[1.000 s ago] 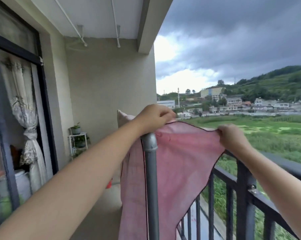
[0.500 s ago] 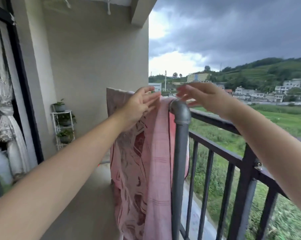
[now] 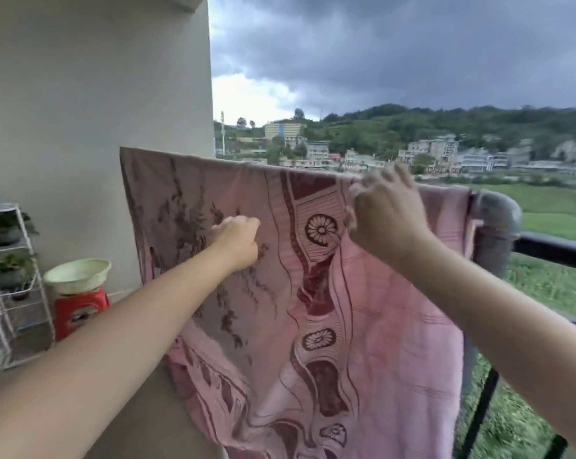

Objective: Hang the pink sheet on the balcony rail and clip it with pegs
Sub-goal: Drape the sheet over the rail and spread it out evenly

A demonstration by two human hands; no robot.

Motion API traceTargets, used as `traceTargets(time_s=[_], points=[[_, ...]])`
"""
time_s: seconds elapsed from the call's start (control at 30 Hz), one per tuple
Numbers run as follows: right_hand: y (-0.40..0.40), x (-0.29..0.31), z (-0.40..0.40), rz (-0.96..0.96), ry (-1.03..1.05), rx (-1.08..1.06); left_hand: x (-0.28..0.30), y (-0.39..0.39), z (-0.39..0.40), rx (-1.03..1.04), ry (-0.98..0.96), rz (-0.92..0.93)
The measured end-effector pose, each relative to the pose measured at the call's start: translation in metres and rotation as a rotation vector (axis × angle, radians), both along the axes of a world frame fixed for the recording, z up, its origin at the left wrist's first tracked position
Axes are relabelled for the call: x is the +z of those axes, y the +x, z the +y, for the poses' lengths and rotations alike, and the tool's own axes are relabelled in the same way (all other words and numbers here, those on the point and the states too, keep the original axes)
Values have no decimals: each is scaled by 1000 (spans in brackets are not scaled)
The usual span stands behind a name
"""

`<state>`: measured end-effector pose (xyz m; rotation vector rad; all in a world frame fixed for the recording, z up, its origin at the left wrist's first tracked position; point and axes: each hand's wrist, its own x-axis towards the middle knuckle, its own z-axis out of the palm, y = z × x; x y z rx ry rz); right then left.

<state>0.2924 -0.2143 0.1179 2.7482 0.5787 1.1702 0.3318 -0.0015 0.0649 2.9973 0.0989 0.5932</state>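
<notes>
The pink sheet (image 3: 313, 293), patterned with dark red flowers and swirls, hangs draped over the grey pipe rail (image 3: 495, 213) and spreads wide from the wall to the pipe's bend. My left hand (image 3: 238, 241) is pressed against the sheet's front a little below the top fold, fingers curled in on the cloth. My right hand (image 3: 384, 215) is higher and to the right, at the top fold over the rail. It is blurred, with its fingers apart.
A black balcony railing (image 3: 554, 250) runs on to the right of the pipe, with fields below. At the left wall stand a white wire rack (image 3: 12, 293) with potted plants and a pale basin (image 3: 78, 274) on a red stool (image 3: 81, 311).
The view has swung left to face the sheet. The sheet now lies spread out along the rail. Both hands have moved onto its front, the left lower, the right at the top.
</notes>
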Motion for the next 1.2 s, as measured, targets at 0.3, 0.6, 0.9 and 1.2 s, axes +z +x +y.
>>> traceTargets(time_s=[0.3, 0.6, 0.9, 1.2], points=[[119, -113, 207, 397, -83, 217, -78, 29, 189, 247, -60, 50], [303, -190, 447, 651, -109, 328, -149, 147, 412, 433, -31, 168], [445, -215, 711, 661, -179, 522, -164, 287, 613, 509, -46, 259], [604, -209, 972, 678, -115, 518, -153, 442, 878, 511, -30, 321]])
